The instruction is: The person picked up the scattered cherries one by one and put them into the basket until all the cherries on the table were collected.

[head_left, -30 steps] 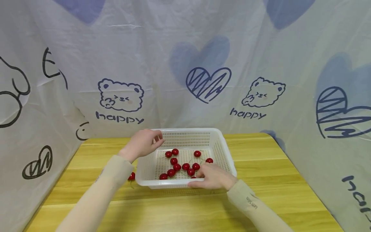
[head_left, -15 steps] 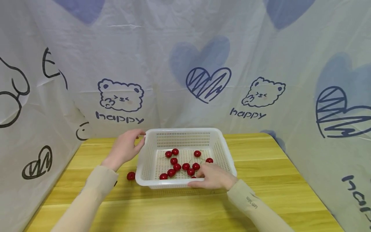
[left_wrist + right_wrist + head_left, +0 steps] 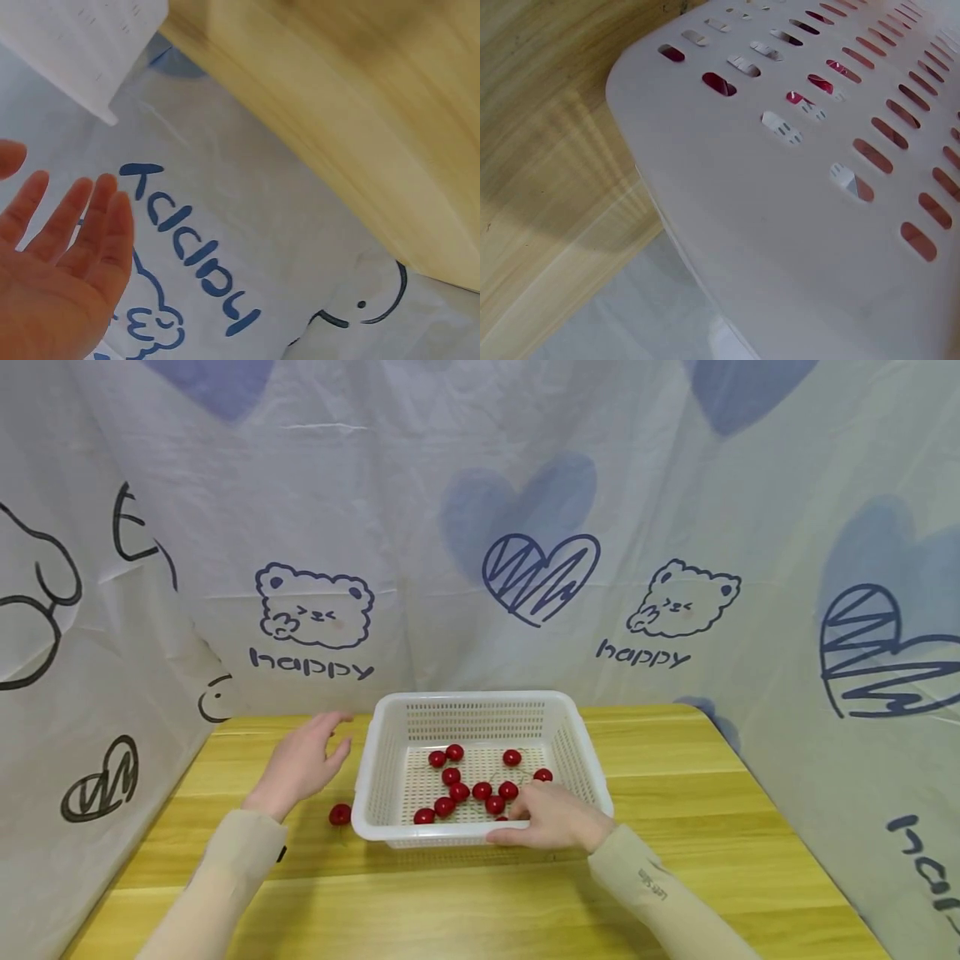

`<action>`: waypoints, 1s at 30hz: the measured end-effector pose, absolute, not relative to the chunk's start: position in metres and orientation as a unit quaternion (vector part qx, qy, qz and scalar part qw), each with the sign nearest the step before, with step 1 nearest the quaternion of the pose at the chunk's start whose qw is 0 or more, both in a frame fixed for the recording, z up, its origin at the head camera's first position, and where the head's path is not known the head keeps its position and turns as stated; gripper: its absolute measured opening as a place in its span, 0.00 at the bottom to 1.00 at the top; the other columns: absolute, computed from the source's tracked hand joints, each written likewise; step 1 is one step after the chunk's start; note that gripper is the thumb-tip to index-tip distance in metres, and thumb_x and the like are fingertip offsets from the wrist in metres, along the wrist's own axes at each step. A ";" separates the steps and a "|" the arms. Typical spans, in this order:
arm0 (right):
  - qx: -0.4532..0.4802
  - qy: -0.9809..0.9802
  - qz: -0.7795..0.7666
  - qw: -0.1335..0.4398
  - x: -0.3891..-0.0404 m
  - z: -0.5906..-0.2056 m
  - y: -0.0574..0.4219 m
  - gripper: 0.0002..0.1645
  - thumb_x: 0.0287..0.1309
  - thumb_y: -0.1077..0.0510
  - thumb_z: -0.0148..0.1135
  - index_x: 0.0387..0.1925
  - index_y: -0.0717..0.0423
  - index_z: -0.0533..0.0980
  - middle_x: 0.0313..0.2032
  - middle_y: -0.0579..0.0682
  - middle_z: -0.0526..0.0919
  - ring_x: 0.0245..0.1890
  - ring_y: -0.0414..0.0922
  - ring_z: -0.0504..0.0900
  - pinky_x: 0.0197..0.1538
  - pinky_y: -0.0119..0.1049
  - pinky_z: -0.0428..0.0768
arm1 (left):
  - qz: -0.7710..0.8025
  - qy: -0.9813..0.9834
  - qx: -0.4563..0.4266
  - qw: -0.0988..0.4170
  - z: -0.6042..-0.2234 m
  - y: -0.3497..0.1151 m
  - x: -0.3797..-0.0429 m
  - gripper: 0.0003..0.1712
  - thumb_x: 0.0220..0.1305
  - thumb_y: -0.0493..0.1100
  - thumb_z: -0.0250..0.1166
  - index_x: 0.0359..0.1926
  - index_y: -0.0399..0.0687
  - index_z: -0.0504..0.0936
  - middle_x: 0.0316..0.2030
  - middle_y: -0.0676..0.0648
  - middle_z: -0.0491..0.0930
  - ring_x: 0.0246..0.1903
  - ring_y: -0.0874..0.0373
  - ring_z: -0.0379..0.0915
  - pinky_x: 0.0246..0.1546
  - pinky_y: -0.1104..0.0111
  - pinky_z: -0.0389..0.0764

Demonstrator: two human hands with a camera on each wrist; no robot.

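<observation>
A white slotted plastic basket [image 3: 480, 697] sits on the table with several red cherries [image 3: 459, 792] scattered over its floor. My right hand [image 3: 555, 818] grips the front rim near the right corner, thumb outside and fingers inside. In the right wrist view the basket wall [image 3: 727, 202] fills most of the picture, with skin and bits of red showing through its slots. My left hand [image 3: 303, 762] hovers left of the basket, holding nothing, its fingers relaxed and apart in the left wrist view. One cherry [image 3: 340, 814] lies on the table between that hand and the basket.
The yellow wood-grain table [image 3: 675, 827] extends around the basket. A pale printed cloth [image 3: 435, 635] with hearts and bears hangs close behind the table and along both sides.
My left hand has moved left and toward me, from over the basket's left rim to beside it, and the loose cherry shows more fully. My right hand and the basket have stayed put.
</observation>
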State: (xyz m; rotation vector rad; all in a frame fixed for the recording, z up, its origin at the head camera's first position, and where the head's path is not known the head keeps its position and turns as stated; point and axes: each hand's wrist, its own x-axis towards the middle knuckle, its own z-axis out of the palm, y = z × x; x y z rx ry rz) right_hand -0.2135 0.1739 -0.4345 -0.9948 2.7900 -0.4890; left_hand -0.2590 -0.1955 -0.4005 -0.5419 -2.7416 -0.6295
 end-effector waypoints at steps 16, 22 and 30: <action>-0.332 0.927 -0.161 0.065 -0.213 -0.435 0.174 0.37 0.49 0.19 0.45 0.08 0.42 0.58 0.09 0.36 0.53 0.11 0.32 0.51 0.17 0.27 0.54 | -0.187 -0.953 -0.236 0.043 -0.442 -0.201 -0.245 0.23 0.64 0.41 0.59 0.59 0.42 0.71 0.59 0.39 0.70 0.56 0.38 0.68 0.53 0.43 0.69; -0.332 0.927 -0.161 0.063 -0.213 -0.434 0.174 0.37 0.49 0.19 0.45 0.08 0.42 0.58 0.09 0.36 0.53 0.12 0.32 0.51 0.17 0.27 0.53 | -0.178 -0.949 -0.261 0.027 -0.453 -0.200 -0.235 0.24 0.66 0.44 0.58 0.62 0.44 0.71 0.60 0.39 0.70 0.58 0.39 0.67 0.56 0.45 0.68; -0.332 0.927 -0.163 0.066 -0.213 -0.434 0.174 0.37 0.49 0.19 0.45 0.08 0.42 0.59 0.08 0.36 0.53 0.11 0.32 0.50 0.17 0.27 0.54 | -0.178 -0.942 -0.282 0.030 -0.460 -0.203 -0.228 0.24 0.67 0.44 0.58 0.63 0.49 0.71 0.62 0.40 0.68 0.58 0.40 0.67 0.54 0.46 0.70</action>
